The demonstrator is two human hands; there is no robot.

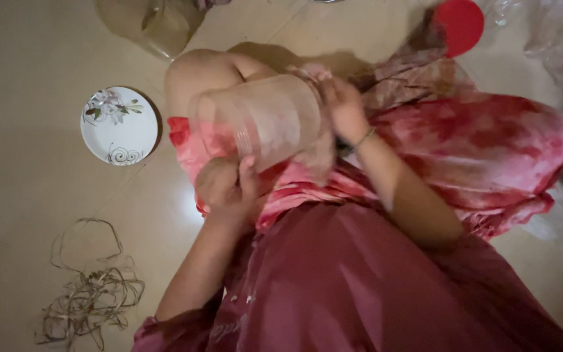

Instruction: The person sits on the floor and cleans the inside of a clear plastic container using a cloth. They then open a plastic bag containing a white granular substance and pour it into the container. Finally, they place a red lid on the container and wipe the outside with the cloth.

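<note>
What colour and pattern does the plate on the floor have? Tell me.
The plate is white, with a pale flower print at its top and a swirl at its bottom, seen in the head view.

Clear ribbed plastic jar [262, 124]; soft pink mottled cloth [483, 150]; glossy white glazed plate [120, 126]; smooth, faintly shiny beige floor [21, 195]; red matt plastic lid [461, 25]; dry fibrous strands [89, 293].

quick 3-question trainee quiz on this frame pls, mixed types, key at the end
1. True or false: both hands grip the clear plastic container.
2. What lies on the floor left of the container? A) white floral plate B) metal pot C) book
3. Fill in: the red round lid lies at the top ____ of the view.

Key: 1 true: left hand underneath, right hand at its far end, with a cloth. 2 A. 3 right.
</note>
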